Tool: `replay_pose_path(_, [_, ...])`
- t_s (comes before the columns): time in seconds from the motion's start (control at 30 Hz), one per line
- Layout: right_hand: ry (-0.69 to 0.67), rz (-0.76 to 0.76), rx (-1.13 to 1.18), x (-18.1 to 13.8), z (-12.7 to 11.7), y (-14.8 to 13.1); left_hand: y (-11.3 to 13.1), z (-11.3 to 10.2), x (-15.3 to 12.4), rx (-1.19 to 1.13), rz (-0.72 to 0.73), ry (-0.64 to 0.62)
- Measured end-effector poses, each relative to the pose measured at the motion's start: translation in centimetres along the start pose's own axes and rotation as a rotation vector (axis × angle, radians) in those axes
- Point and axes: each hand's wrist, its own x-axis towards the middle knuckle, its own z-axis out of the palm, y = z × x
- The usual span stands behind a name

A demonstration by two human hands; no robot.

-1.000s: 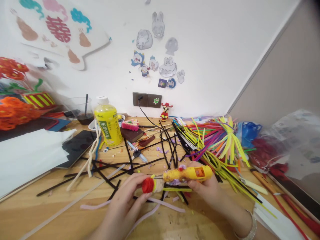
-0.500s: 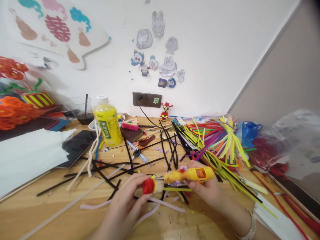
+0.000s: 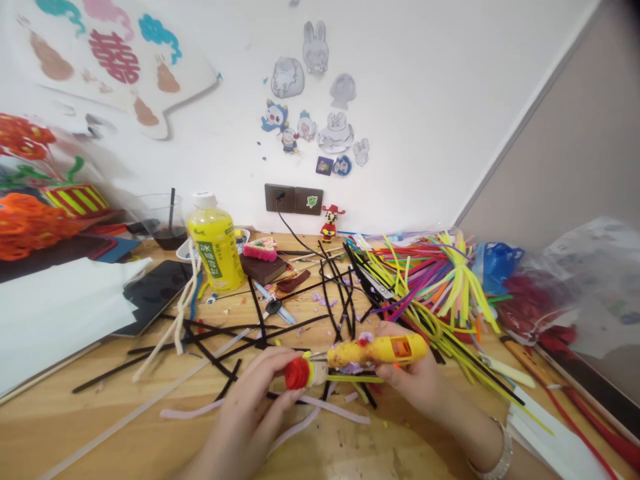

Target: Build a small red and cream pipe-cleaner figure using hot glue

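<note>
My right hand (image 3: 425, 383) is wrapped round a yellow glue gun (image 3: 383, 349), held level with its nozzle pointing left. The nozzle touches a small red pipe-cleaner piece with a cream part (image 3: 300, 373), which my left hand (image 3: 253, 403) pinches between thumb and fingers. Both hands hover just above the wooden table (image 3: 75, 420), near its front edge. A thin yellow-green pipe cleaner (image 3: 355, 379) lies under the gun. A bracelet shows on my right wrist.
Black pipe cleaners (image 3: 280, 320) lie strewn over the table's middle; a bright coloured heap (image 3: 430, 280) sits at right. A yellow drink bottle (image 3: 215, 247), a dark tablet (image 3: 153, 293), white paper (image 3: 55, 313) and a plastic cup (image 3: 163, 223) stand at left. Plastic bags (image 3: 565, 287) fill the right.
Almost nothing differs: the glue gun has shifted very slightly to the right and up, and both hands keep their hold.
</note>
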Motion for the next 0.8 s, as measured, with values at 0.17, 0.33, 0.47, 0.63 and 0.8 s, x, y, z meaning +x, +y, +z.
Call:
replay_pose_path(0.17, [0.016,0.012,0.034,-0.1,-0.1,0.4,-0.2,0.1,-0.1,0.009,0.0,-0.005])
replay_pose_path(0.33, [-0.015,0.072,0.105,-0.1,-0.1,0.5,-0.1,0.0,-0.1,0.016,0.014,-0.003])
replay_pose_path(0.47, [-0.048,0.14,0.182,-0.1,-0.4,0.6,0.1,-0.1,0.1,0.027,0.036,0.005])
replay_pose_path(0.63, [-0.123,0.208,0.31,-0.1,-1.1,1.3,0.2,-0.2,0.1,0.029,0.045,-0.035])
replay_pose_path(0.8, [-0.065,0.17,0.315,0.1,-1.9,1.7,0.3,-0.2,0.2,0.013,0.036,-0.016])
